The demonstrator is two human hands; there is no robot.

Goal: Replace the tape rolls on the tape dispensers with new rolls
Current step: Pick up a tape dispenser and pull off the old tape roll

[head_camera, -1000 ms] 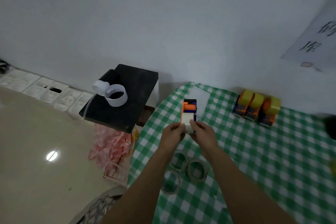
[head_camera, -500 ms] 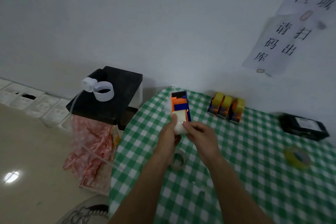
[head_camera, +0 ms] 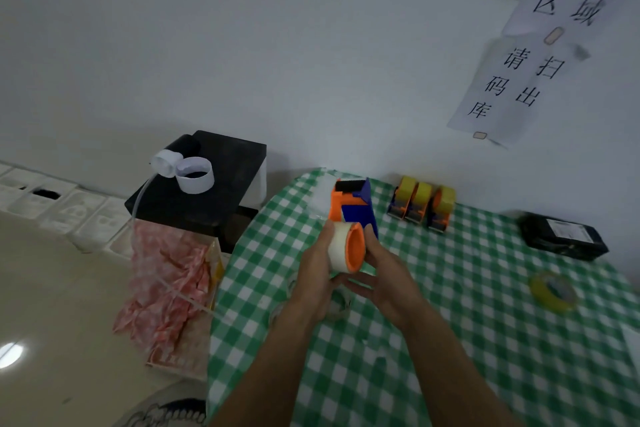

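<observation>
- Checked counter (head_camera: 485,340) lies beneath; tape dispenser (head_camera: 356,211) points toward 12 o'clock.
- Left grip (head_camera: 315,274) wraps its white roll (head_camera: 341,246) from 9 o'clock; right grip (head_camera: 388,281) clasps the body.

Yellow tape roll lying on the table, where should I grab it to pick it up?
The yellow tape roll seems to lie flat on the checked tablecloth, hole facing up. So come from above and pinch the ring wall: one finger down in the hole, thumb on the outer edge.
</observation>
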